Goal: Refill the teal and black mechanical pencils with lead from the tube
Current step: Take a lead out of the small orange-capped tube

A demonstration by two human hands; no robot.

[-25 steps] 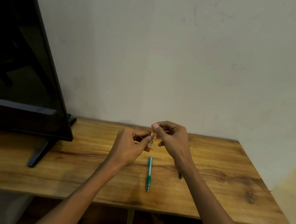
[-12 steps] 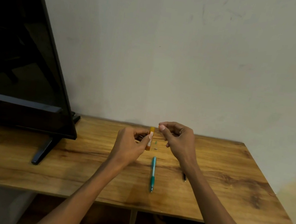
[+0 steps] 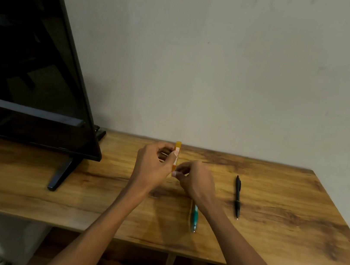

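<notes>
Our left hand (image 3: 153, 167) grips the tube (image 3: 176, 155) upright; right hand (image 3: 196, 181) pinches at its base; both pencils lie on bench (image 3: 293, 218)

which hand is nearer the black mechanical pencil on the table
Right. The right hand hovers just left of the black mechanical pencil, not touching it. The left hand is farther left, holding the orange lead tube.
</notes>
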